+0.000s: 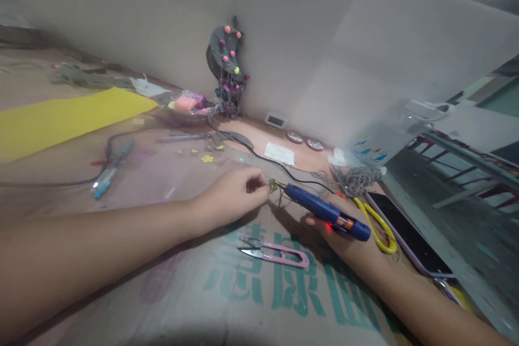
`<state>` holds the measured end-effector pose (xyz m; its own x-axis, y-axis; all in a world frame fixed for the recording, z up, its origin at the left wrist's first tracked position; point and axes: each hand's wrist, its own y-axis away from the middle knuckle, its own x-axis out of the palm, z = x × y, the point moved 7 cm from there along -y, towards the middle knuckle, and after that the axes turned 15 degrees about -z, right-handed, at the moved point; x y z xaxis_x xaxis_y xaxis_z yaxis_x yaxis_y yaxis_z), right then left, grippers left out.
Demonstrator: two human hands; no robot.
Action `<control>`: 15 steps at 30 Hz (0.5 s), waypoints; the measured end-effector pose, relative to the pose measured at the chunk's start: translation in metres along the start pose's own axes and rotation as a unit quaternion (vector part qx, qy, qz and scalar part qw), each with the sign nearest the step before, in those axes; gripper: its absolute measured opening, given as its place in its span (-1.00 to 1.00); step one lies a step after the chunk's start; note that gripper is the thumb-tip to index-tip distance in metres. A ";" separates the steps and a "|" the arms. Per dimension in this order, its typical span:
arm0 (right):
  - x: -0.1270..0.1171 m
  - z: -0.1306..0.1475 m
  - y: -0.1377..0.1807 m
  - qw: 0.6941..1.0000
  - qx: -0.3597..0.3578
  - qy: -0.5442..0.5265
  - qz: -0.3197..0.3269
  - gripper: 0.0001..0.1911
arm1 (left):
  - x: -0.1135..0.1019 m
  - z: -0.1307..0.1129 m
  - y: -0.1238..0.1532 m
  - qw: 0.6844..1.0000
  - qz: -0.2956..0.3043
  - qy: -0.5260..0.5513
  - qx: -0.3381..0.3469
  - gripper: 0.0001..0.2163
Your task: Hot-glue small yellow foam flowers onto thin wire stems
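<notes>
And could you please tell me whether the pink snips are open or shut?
The snips are open: their blades stand apart at the tips.

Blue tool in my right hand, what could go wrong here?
Your left hand holds a small yellowish piece close to the metal tip of the blue tool; if hot, that tip might burn you. The pink snips lie open close by, so a lowered wrist could get nicked. The black cord passes behind the tool and might snag.

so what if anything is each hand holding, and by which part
The right hand holds the glue gun from beneath, exact grip hidden. The left hand pinches a small piece; by which part, I can't tell.
</notes>
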<state>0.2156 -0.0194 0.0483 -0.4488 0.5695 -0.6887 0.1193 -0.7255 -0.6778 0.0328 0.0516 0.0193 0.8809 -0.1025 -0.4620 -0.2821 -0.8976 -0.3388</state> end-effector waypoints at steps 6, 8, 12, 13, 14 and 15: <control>0.000 -0.001 0.001 1.000 0.009 0.013 0.007 -0.77 | 0.000 0.001 -0.001 1.000 -0.004 -0.001 0.007 -0.87; 0.001 -0.001 0.000 1.000 0.011 0.014 0.013 -0.77 | 0.000 0.000 0.000 1.000 -0.002 0.001 0.005 -0.87; 0.000 -0.001 0.000 1.000 0.005 0.020 0.013 -0.77 | 0.000 -0.002 0.000 1.000 0.004 0.007 0.000 -0.87; 0.000 -0.001 0.000 1.000 0.003 0.021 0.013 -0.77 | 0.000 -0.002 0.000 1.000 0.005 0.008 -0.001 -0.87; 0.001 -0.001 0.000 1.000 0.001 0.022 0.013 -0.77 | 0.000 -0.002 0.000 1.000 0.005 0.009 -0.001 -0.87; 0.001 -0.001 0.000 1.000 -0.001 0.023 0.014 -0.76 | 0.000 -0.002 0.000 1.000 0.004 0.008 -0.001 -0.87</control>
<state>0.2162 -0.0187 0.0473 -0.4035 0.5665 -0.7185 0.1328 -0.7407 -0.6586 0.0333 0.0506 0.0211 0.8846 -0.1173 -0.4513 -0.2893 -0.8972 -0.3338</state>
